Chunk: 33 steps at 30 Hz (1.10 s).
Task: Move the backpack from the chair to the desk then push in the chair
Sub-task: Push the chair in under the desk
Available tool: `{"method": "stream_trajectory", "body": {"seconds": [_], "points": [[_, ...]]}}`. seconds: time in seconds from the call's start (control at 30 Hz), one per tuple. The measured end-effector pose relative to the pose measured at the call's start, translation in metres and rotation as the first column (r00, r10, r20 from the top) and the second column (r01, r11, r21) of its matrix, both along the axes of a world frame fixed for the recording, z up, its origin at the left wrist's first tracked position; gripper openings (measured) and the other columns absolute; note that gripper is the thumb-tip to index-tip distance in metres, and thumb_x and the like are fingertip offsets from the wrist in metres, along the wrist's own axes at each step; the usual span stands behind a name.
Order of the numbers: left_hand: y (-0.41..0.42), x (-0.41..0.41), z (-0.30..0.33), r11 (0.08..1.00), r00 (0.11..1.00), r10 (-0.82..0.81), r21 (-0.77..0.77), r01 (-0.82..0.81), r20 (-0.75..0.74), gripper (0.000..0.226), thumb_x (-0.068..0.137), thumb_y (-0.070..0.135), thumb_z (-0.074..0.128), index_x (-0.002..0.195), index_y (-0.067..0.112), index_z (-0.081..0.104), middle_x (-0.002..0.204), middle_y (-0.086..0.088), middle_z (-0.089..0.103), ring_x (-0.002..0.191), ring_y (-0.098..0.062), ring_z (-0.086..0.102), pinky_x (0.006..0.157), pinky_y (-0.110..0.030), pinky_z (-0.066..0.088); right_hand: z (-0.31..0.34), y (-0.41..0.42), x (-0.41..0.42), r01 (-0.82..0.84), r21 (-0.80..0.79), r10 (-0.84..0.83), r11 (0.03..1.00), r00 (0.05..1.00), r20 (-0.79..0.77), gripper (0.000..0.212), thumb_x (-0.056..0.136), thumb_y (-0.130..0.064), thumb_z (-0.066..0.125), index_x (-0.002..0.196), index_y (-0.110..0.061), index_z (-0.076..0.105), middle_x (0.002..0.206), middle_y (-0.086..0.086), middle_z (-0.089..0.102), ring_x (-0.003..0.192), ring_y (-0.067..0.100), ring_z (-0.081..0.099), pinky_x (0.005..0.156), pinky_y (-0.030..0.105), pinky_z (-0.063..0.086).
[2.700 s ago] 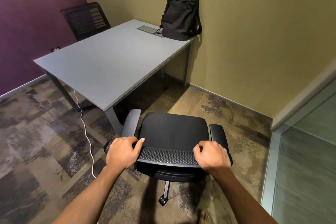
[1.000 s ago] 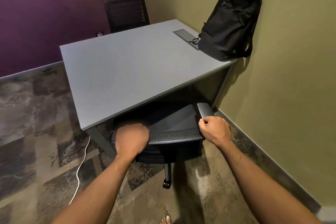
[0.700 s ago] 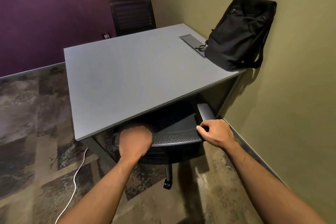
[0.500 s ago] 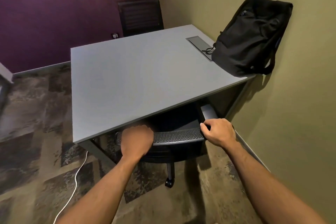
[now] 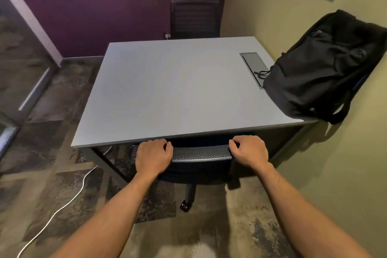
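The black backpack (image 5: 322, 69) stands on the right end of the grey desk (image 5: 178, 94), leaning against the yellow wall. The black office chair (image 5: 201, 153) is tucked under the desk's near edge; only the top of its mesh backrest, its post and one caster show. My left hand (image 5: 154, 156) grips the left end of the backrest top. My right hand (image 5: 249, 151) grips the right end. The seat and armrests are hidden beneath the desk.
A second black chair (image 5: 194, 19) stands at the far side against the purple wall. A white cable (image 5: 62, 205) runs across the patterned carpet at the left. A grey cable hatch (image 5: 253, 63) sits in the desktop. A glass partition (image 5: 21, 69) is at the left.
The chair has rolled forward under the desk with both hands on its backrest. The seat and armrest are now hidden. My view has swung to face the desk squarely.
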<state>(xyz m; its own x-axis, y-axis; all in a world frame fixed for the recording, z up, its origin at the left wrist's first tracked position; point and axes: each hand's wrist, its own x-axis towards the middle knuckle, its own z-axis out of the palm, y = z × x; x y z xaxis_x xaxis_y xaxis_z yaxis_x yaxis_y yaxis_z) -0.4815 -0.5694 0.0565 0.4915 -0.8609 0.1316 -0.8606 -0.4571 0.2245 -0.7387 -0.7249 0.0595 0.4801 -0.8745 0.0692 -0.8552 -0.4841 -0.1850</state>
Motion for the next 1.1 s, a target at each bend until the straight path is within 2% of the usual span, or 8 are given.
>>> {"method": "stream_trajectory", "body": {"seconds": [0.2, 0.3, 0.4, 0.67, 0.9, 1.1], "points": [[-0.027, -0.023, 0.000, 0.997, 0.997, 0.081, 0.015, -0.081, -0.008, 0.048, 0.090, 0.045, 0.032, 0.058, 0.020, 0.057, 0.055, 0.003, 0.056, 0.052, -0.018, 0.045, 0.059, -0.034, 0.036, -0.002, -0.045, -0.012, -0.054, -0.013, 0.054, 0.998, 0.999, -0.002, 0.048, 0.088, -0.054, 0.034, 0.059, -0.023, 0.056, 0.052, -0.009, 0.055, 0.052, 0.010, 0.053, 0.058, 0.036, 0.053], [-0.037, -0.027, 0.001, 0.995, 0.995, 0.096, 0.014, -0.096, -0.022, 0.048, 0.091, 0.045, 0.032, 0.056, 0.021, 0.055, 0.052, 0.007, 0.052, 0.051, -0.016, 0.049, 0.058, -0.034, 0.040, -0.003, -0.060, -0.013, -0.080, -0.008, 0.081, 0.997, 0.997, 0.015, 0.048, 0.088, -0.055, 0.033, 0.066, -0.025, 0.064, 0.059, -0.011, 0.061, 0.057, 0.011, 0.056, 0.060, 0.034, 0.054], [-0.048, -0.030, 0.000, 0.995, 0.995, 0.103, 0.010, -0.103, -0.015, 0.048, 0.092, 0.043, 0.032, 0.057, 0.021, 0.055, 0.052, 0.009, 0.049, 0.049, -0.013, 0.045, 0.056, -0.033, 0.034, -0.005, -0.072, -0.014, -0.094, 0.004, 0.093, 0.996, 0.995, 0.021, 0.047, 0.089, -0.054, 0.034, 0.071, -0.023, 0.066, 0.065, -0.009, 0.066, 0.063, 0.016, 0.060, 0.063, 0.035, 0.054], [-0.070, -0.027, 0.000, 0.996, 0.996, 0.085, -0.010, -0.085, -0.013, 0.045, 0.091, 0.045, 0.031, 0.056, 0.024, 0.050, 0.051, 0.011, 0.045, 0.049, -0.011, 0.042, 0.053, -0.032, 0.029, -0.007, -0.090, -0.014, -0.076, -0.004, 0.076, 0.997, 0.997, 0.031, 0.049, 0.088, -0.054, 0.034, 0.064, -0.022, 0.062, 0.057, -0.008, 0.061, 0.054, 0.012, 0.054, 0.054, 0.029, 0.049], [-0.069, -0.024, -0.002, 0.995, 0.993, 0.098, -0.020, -0.099, -0.063, 0.042, 0.090, 0.047, 0.029, 0.060, 0.027, 0.049, 0.058, 0.010, 0.052, 0.056, -0.012, 0.047, 0.059, -0.032, 0.031, -0.011, -0.090, -0.012, -0.039, -0.015, 0.040, 0.999, 0.999, 0.034, 0.048, 0.088, -0.055, 0.039, 0.057, -0.023, 0.056, 0.049, -0.011, 0.054, 0.047, 0.007, 0.049, 0.049, 0.030, 0.050], [-0.069, -0.021, -0.006, 0.995, 0.995, 0.093, -0.015, -0.094, -0.040, 0.045, 0.092, 0.045, 0.033, 0.066, 0.023, 0.062, 0.063, 0.008, 0.062, 0.057, -0.011, 0.046, 0.061, -0.031, 0.031, -0.014, -0.091, -0.008, -0.022, -0.035, 0.023, 0.999, 0.999, 0.037, 0.048, 0.089, -0.056, 0.038, 0.058, -0.025, 0.056, 0.049, -0.013, 0.052, 0.045, 0.004, 0.047, 0.048, 0.026, 0.049]]}}
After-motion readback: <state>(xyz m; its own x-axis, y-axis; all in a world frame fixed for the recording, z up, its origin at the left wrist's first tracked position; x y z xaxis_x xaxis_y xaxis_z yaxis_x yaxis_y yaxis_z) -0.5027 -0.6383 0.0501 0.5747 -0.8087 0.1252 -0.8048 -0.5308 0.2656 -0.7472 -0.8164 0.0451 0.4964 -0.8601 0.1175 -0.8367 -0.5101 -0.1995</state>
